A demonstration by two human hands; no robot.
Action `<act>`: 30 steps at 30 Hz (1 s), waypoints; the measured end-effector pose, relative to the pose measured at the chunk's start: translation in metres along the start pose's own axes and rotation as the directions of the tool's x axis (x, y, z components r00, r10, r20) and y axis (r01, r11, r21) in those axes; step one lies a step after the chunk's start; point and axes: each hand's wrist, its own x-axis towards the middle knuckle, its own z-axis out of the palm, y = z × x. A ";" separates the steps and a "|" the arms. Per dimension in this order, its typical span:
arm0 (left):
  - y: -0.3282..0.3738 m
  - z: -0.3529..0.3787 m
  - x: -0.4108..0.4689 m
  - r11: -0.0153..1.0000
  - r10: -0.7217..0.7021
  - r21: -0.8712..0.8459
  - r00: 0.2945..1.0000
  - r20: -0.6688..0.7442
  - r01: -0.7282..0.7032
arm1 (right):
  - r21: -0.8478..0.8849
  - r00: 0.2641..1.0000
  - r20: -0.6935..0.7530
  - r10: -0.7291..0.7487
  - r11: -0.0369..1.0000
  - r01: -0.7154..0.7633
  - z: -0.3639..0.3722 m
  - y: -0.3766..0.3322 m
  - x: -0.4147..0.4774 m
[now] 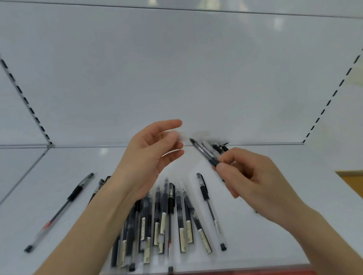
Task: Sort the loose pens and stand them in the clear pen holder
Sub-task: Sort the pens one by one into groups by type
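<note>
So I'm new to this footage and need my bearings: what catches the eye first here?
Two bare hands hover mid-frame: the right hand pinches a dark pen angled up-left, toward the left hand, which seems to hold something clear, blurred. Below them a pile of pens lies on the white shelf, one stray pen far left.

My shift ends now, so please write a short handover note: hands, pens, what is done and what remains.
Right hand: pinches a dark pen, end raised.
Left hand: raised, fingers curled near a blurred clear piece; grip unclear.
Pile of pens lies on the white shelf, one single pen at left.
Holder not plainly visible.
Done: cannot tell.
Left: most pens to sort.
</note>
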 end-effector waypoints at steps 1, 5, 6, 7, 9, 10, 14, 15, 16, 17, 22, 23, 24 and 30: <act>0.000 -0.001 0.000 1.000 0.008 -0.002 1.000 -0.007 -0.008 | -0.004 1.000 0.025 0.013 1.000 -0.013 0.000 0.000 -0.001; -0.003 0.004 0.000 0.999 0.047 0.027 0.999 -0.011 -0.047 | 0.043 0.999 0.001 0.040 0.998 -0.040 0.005 0.001 -0.002; -0.005 0.006 -0.001 0.997 0.066 0.049 0.998 -0.025 -0.065 | 0.049 0.999 -0.011 0.033 0.998 -0.032 0.007 0.001 -0.002; -0.007 0.008 -0.001 0.993 0.090 0.077 0.995 -0.047 -0.086 | 0.056 1.000 -0.019 0.024 0.998 -0.023 0.009 0.001 -0.003; -0.009 0.013 -0.003 0.984 0.142 0.120 0.986 -0.084 -0.131 | 0.075 0.999 -0.039 0.009 0.997 -0.006 0.015 0.002 -0.004; -0.011 0.015 -0.005 0.981 0.160 0.124 0.983 -0.092 -0.149 | 0.085 0.999 -0.052 0.005 0.996 0.000 0.018 0.004 -0.005; -0.015 0.021 -0.007 0.975 0.184 0.143 0.979 -0.091 -0.170 | 0.143 0.997 -0.078 0.020 0.990 -0.009 0.023 0.010 -0.009; -0.016 0.020 -0.007 0.976 0.178 0.145 0.980 -0.090 -0.164 | 0.145 0.997 -0.070 0.025 0.989 -0.015 0.022 0.010 -0.009; -0.017 0.018 -0.006 0.978 0.164 0.144 0.982 -0.092 -0.149 | 0.136 0.998 -0.047 0.034 0.990 -0.027 0.020 0.009 -0.007; -0.019 0.015 -0.005 0.981 0.143 0.148 0.984 -0.101 -0.128 | 0.117 0.999 -0.005 0.048 0.992 -0.047 0.018 0.010 -0.004; -0.034 0.001 0.003 0.917 0.122 0.397 0.975 -0.184 -0.040 | -0.115 0.976 0.113 0.188 0.978 -0.175 -0.002 0.031 0.019; -0.038 -0.002 0.004 0.878 0.120 0.478 0.978 -0.171 -0.024 | -0.152 0.977 0.047 0.207 0.968 -0.198 -0.007 0.039 0.024; -0.041 -0.004 0.005 0.831 0.114 0.556 0.982 -0.152 -0.011 | -0.201 0.979 -0.029 0.203 0.958 -0.204 -0.012 0.048 0.030; -0.058 -0.013 0.003 0.495 0.099 0.869 0.993 -0.072 0.013 | -0.459 0.980 -0.048 0.193 0.867 -0.193 -0.013 0.075 0.057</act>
